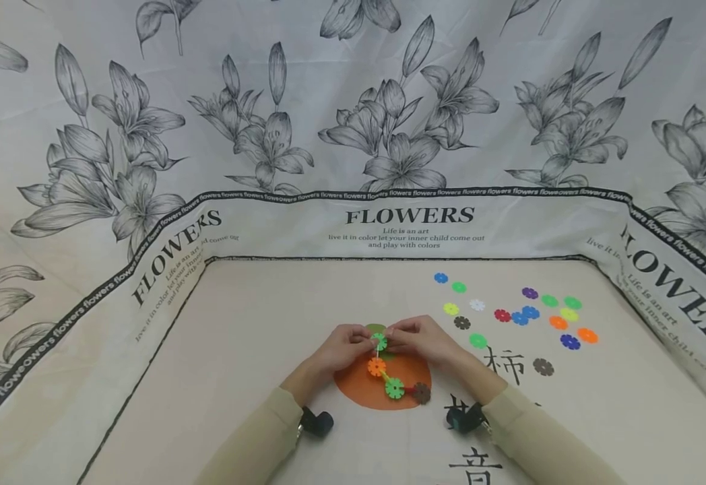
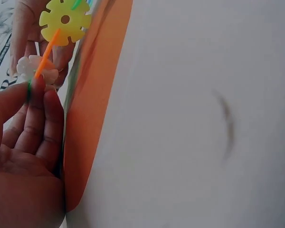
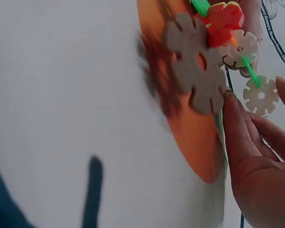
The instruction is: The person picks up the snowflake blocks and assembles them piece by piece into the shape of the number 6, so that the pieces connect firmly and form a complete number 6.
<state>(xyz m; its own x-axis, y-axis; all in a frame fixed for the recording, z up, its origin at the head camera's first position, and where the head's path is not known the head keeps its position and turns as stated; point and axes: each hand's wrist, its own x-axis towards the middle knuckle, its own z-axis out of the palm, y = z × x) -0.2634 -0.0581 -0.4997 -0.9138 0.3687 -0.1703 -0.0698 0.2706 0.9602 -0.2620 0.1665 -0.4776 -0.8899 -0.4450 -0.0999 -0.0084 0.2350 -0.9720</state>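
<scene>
A chain of slotted plastic snowflake discs (image 1: pixel 394 388) hangs between my hands, over a printed orange persimmon (image 1: pixel 353 387). It links brown (image 3: pixel 194 61), red (image 3: pixel 225 23), green, yellow (image 2: pixel 65 21), orange (image 1: pixel 376 367) and white (image 3: pixel 242 50) pieces. My left hand (image 1: pixel 347 345) pinches the chain's upper end at a green disc (image 1: pixel 379 341), thumb against fingers. On the opposite side, my right hand (image 1: pixel 421 337) pinches a whitish disc (image 3: pixel 261 96) between thumb and fingertips, right beside that green one. Fingers partly hide the join.
Several loose snowflake discs lie at the right back of the mat, among them a red disc (image 1: pixel 502 315) and a purple disc (image 1: pixel 530 293). A brown disc (image 1: pixel 543 366) lies nearer, beside a printed character (image 1: pixel 504 366). A fabric wall (image 1: pixel 410 229) with flower drawings borders the mat.
</scene>
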